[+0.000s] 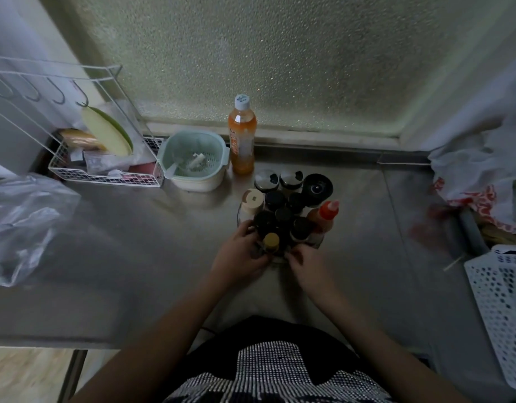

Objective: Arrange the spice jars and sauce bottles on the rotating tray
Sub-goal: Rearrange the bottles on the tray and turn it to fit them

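- Spanning most of the view, the steel counter (163,228) carries everything; its smooth sheet would likely let a loaded tray slide if pushed sideways.
- Standing well behind the cluster, just beside the pale green strainer bowl (193,161), the orange drink bottle (241,141) is tall and top-heavy; judged by shape, it is best taken round the middle, not by the cap.
- Crowded together at the counter's centre, the spice jars and sauce bottles hide nearly all of the rotating tray (316,242), of which only a sliver of edge shows to the right. Packed this tight, one tipped jar could knock its neighbours.
- Resting at the tray's near-left side, the left hand (239,254) has its fingers curled against the dark jars; whether it grips a jar or the tray rim I cannot tell.
- Reaching in from the near right, the right hand (306,269) has fingers bent toward the base of the cluster; what they pinch, if anything, is hidden.
- Leaning on the right side, the red-capped sauce bottle (326,213) looks like soft squeeze plastic, so a light hold low on the body seems wise.
- Sitting nearest the person between both hands, the amber-capped jar (271,241) is small, probably glass and slippery; hold its body rather than the lid.
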`<state>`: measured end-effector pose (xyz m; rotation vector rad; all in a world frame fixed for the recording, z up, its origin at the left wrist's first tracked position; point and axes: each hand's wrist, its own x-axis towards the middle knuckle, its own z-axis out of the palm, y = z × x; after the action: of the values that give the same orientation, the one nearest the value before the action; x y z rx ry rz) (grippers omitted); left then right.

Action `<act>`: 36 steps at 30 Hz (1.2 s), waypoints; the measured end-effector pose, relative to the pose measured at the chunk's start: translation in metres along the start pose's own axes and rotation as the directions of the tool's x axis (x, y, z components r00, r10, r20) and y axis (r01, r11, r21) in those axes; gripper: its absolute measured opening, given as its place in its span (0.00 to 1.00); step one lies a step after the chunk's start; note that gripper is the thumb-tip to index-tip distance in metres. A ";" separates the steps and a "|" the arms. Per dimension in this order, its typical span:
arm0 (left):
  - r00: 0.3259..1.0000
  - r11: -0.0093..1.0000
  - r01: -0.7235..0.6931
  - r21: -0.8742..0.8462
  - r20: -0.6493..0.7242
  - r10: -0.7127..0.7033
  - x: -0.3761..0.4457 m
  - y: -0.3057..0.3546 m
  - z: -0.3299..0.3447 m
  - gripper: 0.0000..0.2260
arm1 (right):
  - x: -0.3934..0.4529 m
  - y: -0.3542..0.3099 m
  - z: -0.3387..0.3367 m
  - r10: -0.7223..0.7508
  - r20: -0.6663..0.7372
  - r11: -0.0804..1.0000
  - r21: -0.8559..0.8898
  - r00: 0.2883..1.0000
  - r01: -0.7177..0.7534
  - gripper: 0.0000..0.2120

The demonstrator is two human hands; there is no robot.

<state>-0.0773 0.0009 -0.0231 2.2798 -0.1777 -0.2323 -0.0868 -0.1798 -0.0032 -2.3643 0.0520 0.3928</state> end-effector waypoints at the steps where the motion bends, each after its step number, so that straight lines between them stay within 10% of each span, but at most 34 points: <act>1: 1.000 1.000 -0.007 0.002 0.006 0.007 -0.001 -0.001 0.000 0.24 | -0.002 -0.001 0.003 -0.052 0.042 0.998 -0.037 0.998 0.053 0.04; 9: 0.998 0.993 0.059 0.104 -0.003 -0.060 0.002 0.002 0.006 0.28 | -0.008 0.012 -0.008 0.129 -0.238 0.990 0.086 0.963 -0.111 0.11; 14: 0.994 0.988 0.111 0.110 0.015 -0.113 0.010 0.007 0.006 0.29 | 0.005 0.004 -0.009 0.094 -0.208 0.989 0.133 0.974 -0.067 0.24; 36: 0.989 0.976 0.146 0.162 0.008 -0.149 0.014 -0.002 -0.004 0.23 | -0.003 -0.003 0.014 -0.131 -0.183 0.985 0.087 0.974 0.149 0.21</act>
<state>-0.0624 0.0019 -0.0235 2.4555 -0.0380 -0.3289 -0.0927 -0.1681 -0.0097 -2.2807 -0.0127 0.1091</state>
